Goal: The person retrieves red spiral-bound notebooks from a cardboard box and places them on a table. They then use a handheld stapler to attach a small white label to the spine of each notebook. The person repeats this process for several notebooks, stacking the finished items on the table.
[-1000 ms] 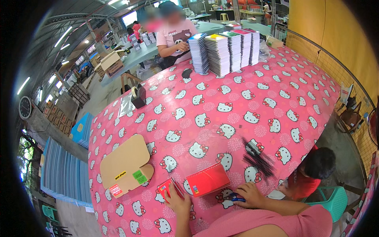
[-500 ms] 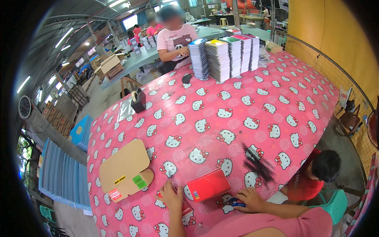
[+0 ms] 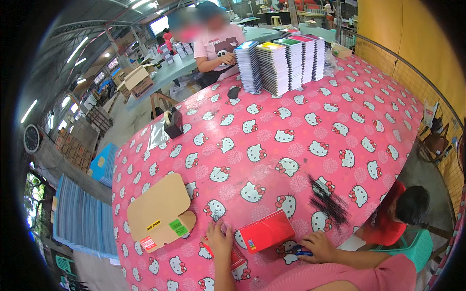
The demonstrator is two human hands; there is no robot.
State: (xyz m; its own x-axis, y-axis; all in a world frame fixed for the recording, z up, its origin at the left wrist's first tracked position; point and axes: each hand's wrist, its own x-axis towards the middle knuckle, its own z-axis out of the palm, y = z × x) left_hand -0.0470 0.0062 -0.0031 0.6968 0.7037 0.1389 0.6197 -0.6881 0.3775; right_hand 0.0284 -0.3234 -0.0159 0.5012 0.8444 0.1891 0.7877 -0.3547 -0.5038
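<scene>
My left hand bends over a red spiral notebook near the table's front edge, its fingers on the notebook's left part. Just past the fingertips a thin grey coil seems to show, too small to be sure. To the right lies a thicker red spiral-bound notebook, its wire edge facing away from me; neither hand touches it. My right hand rests on the table with its fingers curled round a small blue-handled tool, mostly covered by the hand. The tool's exact kind is hidden.
A cut brown cardboard piece with stickers lies left, loose black binding coils right. Farther off stand a tape dispenser and tall notebook stacks. One person sits opposite; another is beside the table's right edge.
The whole view has shifted slightly, so the table's things sit a little farther right. Both hands keep about the same places and grips. Another person in pink now shows behind the one opposite.
</scene>
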